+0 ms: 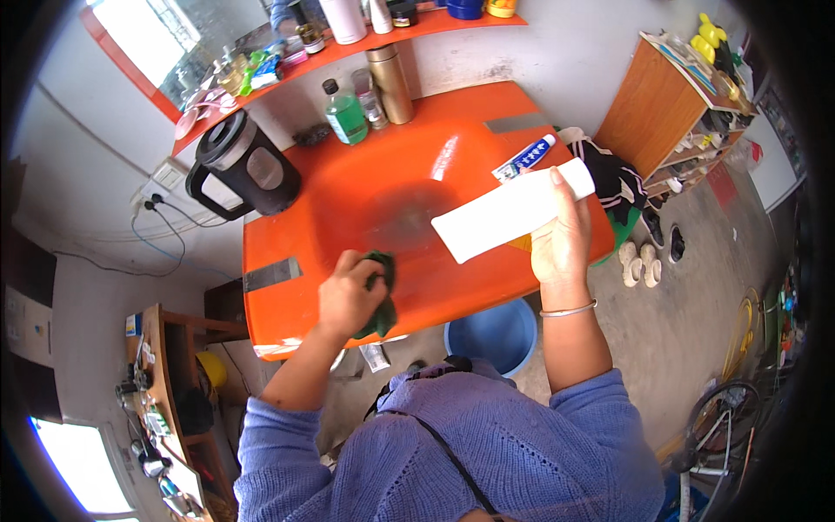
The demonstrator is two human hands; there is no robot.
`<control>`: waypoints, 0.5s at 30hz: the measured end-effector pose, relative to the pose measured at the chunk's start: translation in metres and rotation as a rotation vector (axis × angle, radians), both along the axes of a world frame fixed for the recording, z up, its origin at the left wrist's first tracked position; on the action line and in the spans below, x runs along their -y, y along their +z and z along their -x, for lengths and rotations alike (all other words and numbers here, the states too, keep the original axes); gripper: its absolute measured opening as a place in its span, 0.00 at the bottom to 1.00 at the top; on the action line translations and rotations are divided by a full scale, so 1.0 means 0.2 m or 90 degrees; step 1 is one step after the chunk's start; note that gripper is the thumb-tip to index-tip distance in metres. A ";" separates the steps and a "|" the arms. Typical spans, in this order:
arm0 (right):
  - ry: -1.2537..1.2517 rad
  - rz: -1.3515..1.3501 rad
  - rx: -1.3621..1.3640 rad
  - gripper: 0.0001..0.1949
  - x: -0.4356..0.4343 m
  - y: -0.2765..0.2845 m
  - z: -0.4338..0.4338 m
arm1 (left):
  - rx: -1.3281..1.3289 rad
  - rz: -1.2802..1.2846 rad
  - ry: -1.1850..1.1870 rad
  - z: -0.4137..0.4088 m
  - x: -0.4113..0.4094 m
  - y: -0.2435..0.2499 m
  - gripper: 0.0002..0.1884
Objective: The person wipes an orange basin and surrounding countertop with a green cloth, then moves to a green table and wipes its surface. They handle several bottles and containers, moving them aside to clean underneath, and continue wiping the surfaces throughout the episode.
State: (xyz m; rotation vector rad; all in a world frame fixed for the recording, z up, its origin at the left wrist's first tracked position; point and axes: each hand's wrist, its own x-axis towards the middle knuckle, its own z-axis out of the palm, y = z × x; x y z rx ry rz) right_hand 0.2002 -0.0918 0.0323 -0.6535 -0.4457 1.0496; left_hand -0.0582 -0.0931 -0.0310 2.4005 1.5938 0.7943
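Observation:
Over the front left part of an orange washbasin [456, 277], my left hand [352, 293] grips a bunched dark green cloth [381, 316]. My right hand [562, 238] holds a white squeeze tube [502, 212] above the basin's right side, its cap end up and to the right, with the thumb across it near the cap. Just behind that tube lies a blue and white toothpaste tube [527, 156] on the basin's right rim. A black electric kettle [244, 163] stands on the back left corner. Along the back are a green liquid bottle [346, 114] and a gold flask [391, 85].
An orange shelf [443, 26] with toiletries runs along the wall behind the basin. Below the front edge sits a blue bucket [492, 336]. A wooden cabinet [642, 107] and shoes [639, 264] are at the right, a wooden desk [163, 365] at the left. Cords hang beside the kettle.

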 end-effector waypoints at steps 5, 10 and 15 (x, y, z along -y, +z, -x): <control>0.027 0.030 -0.058 0.13 0.05 -0.20 -0.18 | 0.060 -0.068 0.051 0.05 -0.02 0.14 0.06; 0.021 0.014 -0.066 0.16 0.06 -0.16 -0.25 | -0.018 -0.082 0.124 0.17 -0.02 -0.07 0.05; 0.008 -0.054 0.034 0.14 -0.16 -0.06 -0.41 | -0.088 -0.039 0.122 0.25 0.07 -0.41 0.11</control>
